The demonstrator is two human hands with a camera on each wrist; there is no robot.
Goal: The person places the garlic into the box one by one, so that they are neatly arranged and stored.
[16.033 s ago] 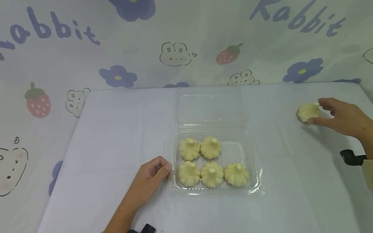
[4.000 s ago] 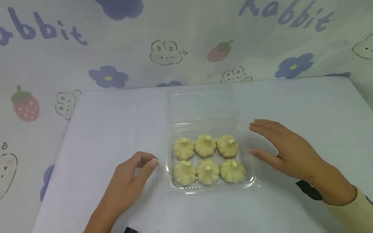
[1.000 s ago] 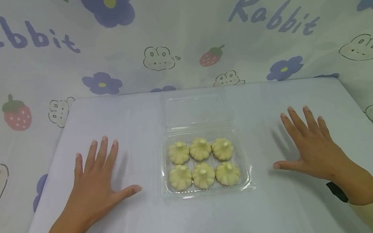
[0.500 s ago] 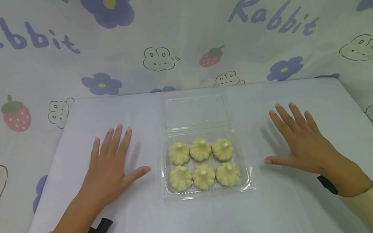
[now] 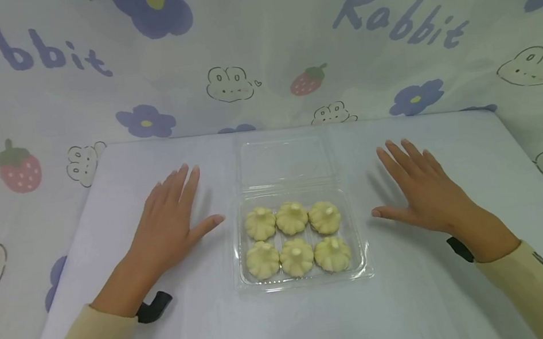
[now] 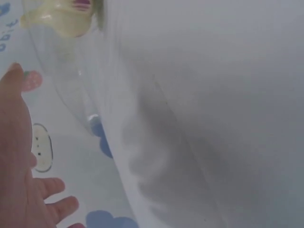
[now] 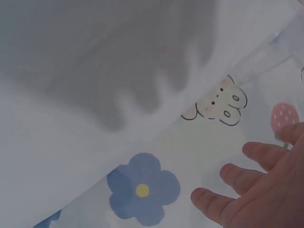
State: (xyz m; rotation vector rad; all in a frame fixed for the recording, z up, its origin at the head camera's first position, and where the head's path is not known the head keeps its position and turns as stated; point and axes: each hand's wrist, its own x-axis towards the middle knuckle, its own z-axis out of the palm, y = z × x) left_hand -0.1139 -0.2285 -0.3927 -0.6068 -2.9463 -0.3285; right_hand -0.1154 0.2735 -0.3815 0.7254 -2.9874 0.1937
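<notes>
Several pale yellow garlic bulbs (image 5: 296, 257) sit in two rows of three inside a clear plastic clamshell box (image 5: 359, 276). Its transparent lid (image 5: 284, 159) lies folded back behind the tray. To the left of the box my left hand (image 5: 167, 227) hovers over the table, fingers straight and thumb spread toward the bulbs. My right hand (image 5: 426, 194) mirrors it on the right side, also apart from the box. Neither hand holds or touches anything. In the left wrist view one bulb (image 6: 71, 19) shows a purple patch, with the left thumb nearby.
A white cloth covers the table (image 5: 294, 328). Behind it stands a backdrop (image 5: 252, 33) printed with rabbits, strawberries and flowers. A dark strap piece (image 5: 154, 307) hangs at the left wrist, and another dark piece (image 5: 460, 249) at the right.
Sixteen seconds ago the right hand was at a bulb on the right; that bulb now sits in the box. Lately both spread hands have moved inward and farther forward.
</notes>
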